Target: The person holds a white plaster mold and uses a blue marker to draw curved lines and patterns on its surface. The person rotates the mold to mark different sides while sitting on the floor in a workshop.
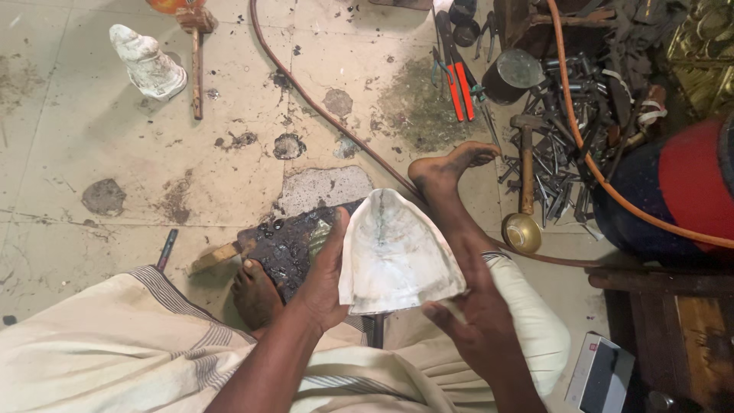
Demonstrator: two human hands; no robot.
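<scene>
Sitting on a stained tile floor (pixel 115 153), a person holds a white hollow shell-like cast (pixel 394 252) above the lap, its concave, grey-streaked inside turned up and its narrow tip pointing away. The left hand (pixel 325 279) is clamped on the cast's left edge with the thumb laid along the rim; the right hand (pixel 478 321) supports the lower right corner from beneath, fingers closed against it. Under the cast lies a dark, pitch-coated block (pixel 287 248), touching the left foot (pixel 256 294); the right foot (pixel 443 172) stretches forward beside a brown hose (pixel 321 111). Open floor lies to the left, up to a white wrapped figure (pixel 147 63). On the right, crowding the edge, are a heap of metal punches (pixel 566 164), a hammer (pixel 526 157), a brass bowl (pixel 522 232) and red-handled pliers (pixel 459 80).
</scene>
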